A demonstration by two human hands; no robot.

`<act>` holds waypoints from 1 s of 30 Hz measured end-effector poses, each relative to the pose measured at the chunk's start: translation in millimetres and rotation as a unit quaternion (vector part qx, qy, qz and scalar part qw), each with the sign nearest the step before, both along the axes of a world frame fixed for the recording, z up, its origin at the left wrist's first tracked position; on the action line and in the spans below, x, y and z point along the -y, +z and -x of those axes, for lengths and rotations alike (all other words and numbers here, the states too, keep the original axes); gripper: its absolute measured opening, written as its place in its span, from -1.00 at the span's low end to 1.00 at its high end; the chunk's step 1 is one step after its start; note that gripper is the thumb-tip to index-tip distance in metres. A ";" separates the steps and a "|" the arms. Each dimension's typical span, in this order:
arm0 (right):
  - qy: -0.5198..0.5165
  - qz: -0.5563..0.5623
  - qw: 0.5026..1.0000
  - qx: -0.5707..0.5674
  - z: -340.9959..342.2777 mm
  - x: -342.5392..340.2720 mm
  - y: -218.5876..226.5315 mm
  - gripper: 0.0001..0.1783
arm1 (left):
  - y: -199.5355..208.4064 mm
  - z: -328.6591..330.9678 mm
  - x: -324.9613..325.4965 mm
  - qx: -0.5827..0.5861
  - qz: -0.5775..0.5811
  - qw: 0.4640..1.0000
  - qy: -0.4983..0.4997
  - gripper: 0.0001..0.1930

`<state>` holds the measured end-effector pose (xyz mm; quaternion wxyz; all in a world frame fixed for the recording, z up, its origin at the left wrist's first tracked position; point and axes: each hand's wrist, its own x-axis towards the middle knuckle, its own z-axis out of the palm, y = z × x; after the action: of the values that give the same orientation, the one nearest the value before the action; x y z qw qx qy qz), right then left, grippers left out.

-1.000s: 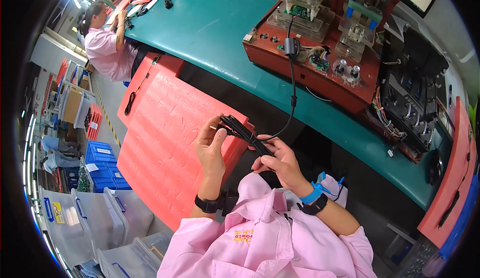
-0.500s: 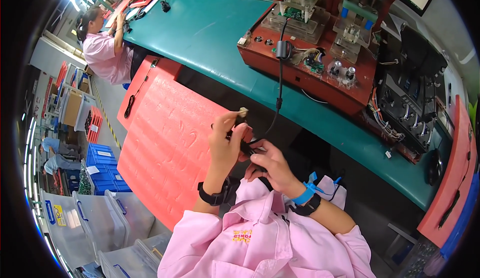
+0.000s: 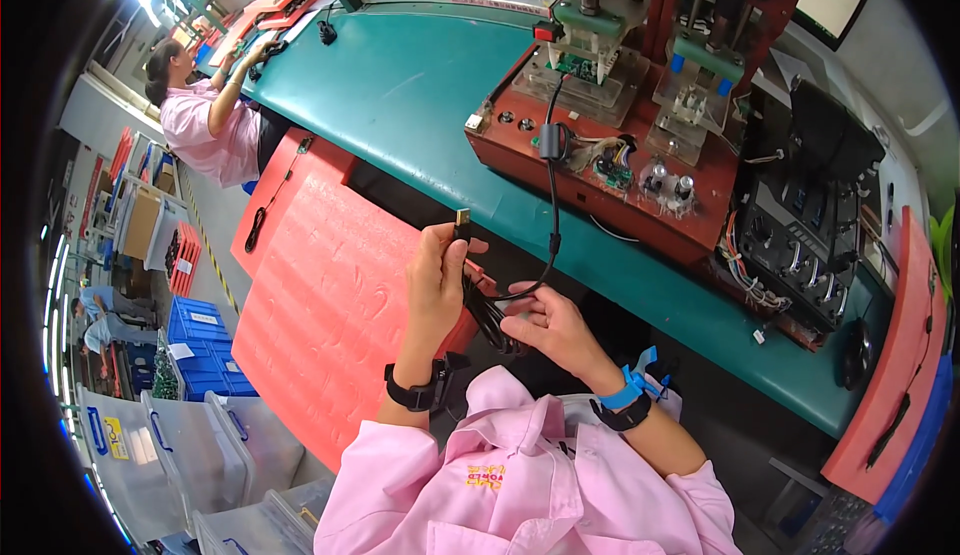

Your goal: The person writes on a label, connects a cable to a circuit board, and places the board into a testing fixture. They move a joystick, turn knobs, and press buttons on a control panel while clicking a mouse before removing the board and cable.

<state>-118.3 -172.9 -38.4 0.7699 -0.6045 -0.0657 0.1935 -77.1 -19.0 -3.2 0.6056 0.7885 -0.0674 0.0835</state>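
Observation:
My left hand (image 3: 437, 280) is closed around a black USB cable (image 3: 487, 321), gathered in a folded bundle. The cable's USB plug (image 3: 462, 221) points up above my left thumb. My right hand (image 3: 560, 333) is beside the bundle, its thumb and fingers curled loosely about the cable. From there the cable curves up past a thick black ferrite block (image 3: 554, 141) to a green circuit board (image 3: 590, 67) in a test fixture. Part of the bundle is hidden behind my fingers.
The red test fixture (image 3: 600, 190) stands on a green bench (image 3: 400, 85). Pink foam sheets (image 3: 320, 285) lie to the left, one carrying a coiled black cable (image 3: 255, 230). A co-worker (image 3: 215, 120) sits at the far left. Clear plastic bins (image 3: 200, 455) stand at the lower left.
The USB plug now stands upright above my left hand. My right hand has shifted slightly right and its grip has loosened, showing more of the bundle. The co-worker's arms have reached forward.

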 end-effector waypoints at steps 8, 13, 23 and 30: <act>-0.155 -0.075 0.985 0.022 -25.1 12.7 27.6 -0.62 | 10.9 -17.8 -6.7 0.138 -0.237 0.961 0.026 -0.86; -0.176 0.211 0.949 0.154 -39.8 25.4 29.4 -0.74 | 25.5 -40.7 -8.5 -0.032 -0.024 0.998 -0.043 -0.81; -0.187 0.167 0.952 0.175 -41.1 19.9 31.5 -0.80 | 25.9 -87.5 -15.4 -0.165 0.194 0.959 -0.123 -0.73; -0.162 0.156 0.959 0.175 -37.9 22.1 34.3 -0.82 | 45.4 -100.5 -25.9 -0.247 0.158 0.945 -0.143 -0.75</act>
<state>-80.4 -195.0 -4.0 0.6632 -0.7443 -0.0699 -0.0344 23.5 6.9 42.2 0.7258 0.6606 -0.0133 -0.1914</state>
